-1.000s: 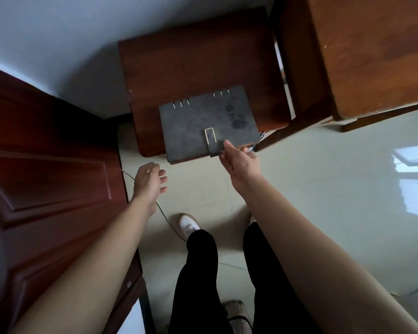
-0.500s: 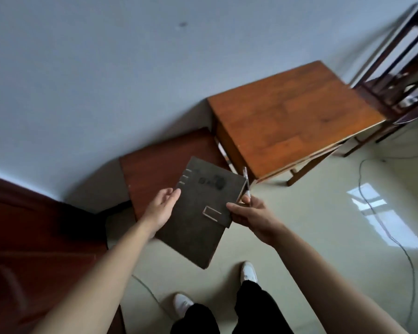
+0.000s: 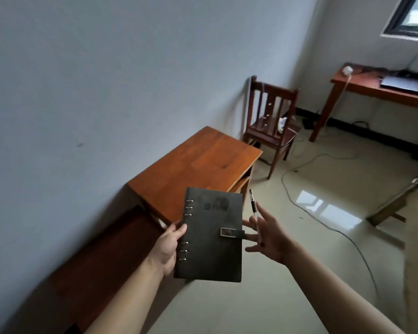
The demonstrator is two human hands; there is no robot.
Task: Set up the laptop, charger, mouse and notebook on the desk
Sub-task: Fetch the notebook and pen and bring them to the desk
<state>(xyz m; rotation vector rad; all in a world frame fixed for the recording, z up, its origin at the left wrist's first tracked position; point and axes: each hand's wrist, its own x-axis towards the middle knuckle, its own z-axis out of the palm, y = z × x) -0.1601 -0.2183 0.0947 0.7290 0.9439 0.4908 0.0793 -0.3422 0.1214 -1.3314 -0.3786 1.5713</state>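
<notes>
A: Holding the dark grey ring-bound notebook with a strap clasp (image 3: 212, 235), my left hand (image 3: 167, 247) grips it at the spine side, thumb on the cover beside the metal rings. The notebook is in the air, closed, cover toward me.

B: And the right hand?

A: My right hand (image 3: 267, 237) is just beside the clasp edge of the notebook, fingers spread. A thin pen with a clear barrel and black grip (image 3: 253, 213) stands between those fingers, tip upward. I cannot tell how firmly it is held.

B: What is past the hands?

A: Beyond the notebook I see an orange-brown wooden side table (image 3: 198, 160) against the wall, and farther a dark wooden chair (image 3: 270, 124). Far to the right of my right hand stands the reddish wooden desk (image 3: 362, 89), with a dark closed laptop (image 3: 405, 84) and a small white charger block (image 3: 347, 69) on it.
</notes>
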